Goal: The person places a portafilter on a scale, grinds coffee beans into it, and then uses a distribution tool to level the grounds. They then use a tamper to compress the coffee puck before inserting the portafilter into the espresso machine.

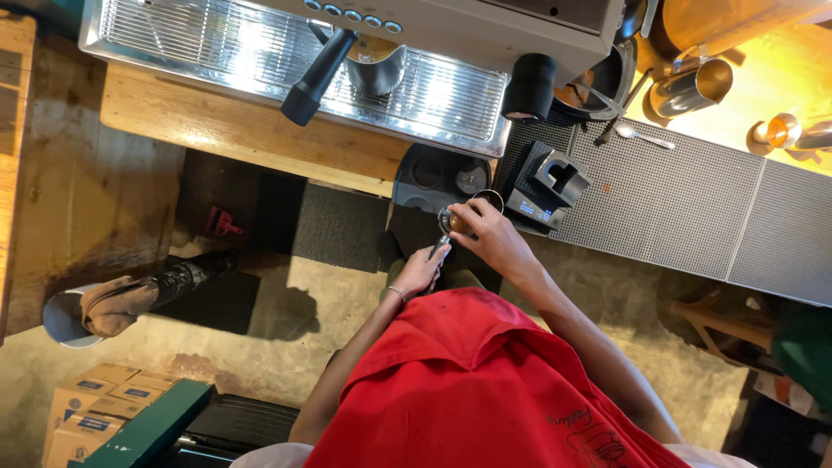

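Left hand (422, 273) is gripping the portafilter (447, 222) handle, closed; right hand (490, 236) is resting curled fingers over its basket.

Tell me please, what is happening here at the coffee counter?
A person in a red apron stands at an espresso machine. The left hand grips the handle of a portafilter, and the right hand rests on its basket, fingers over the rim. A small scale sits beside it on the grey mat, and a metal pitcher stands further back.
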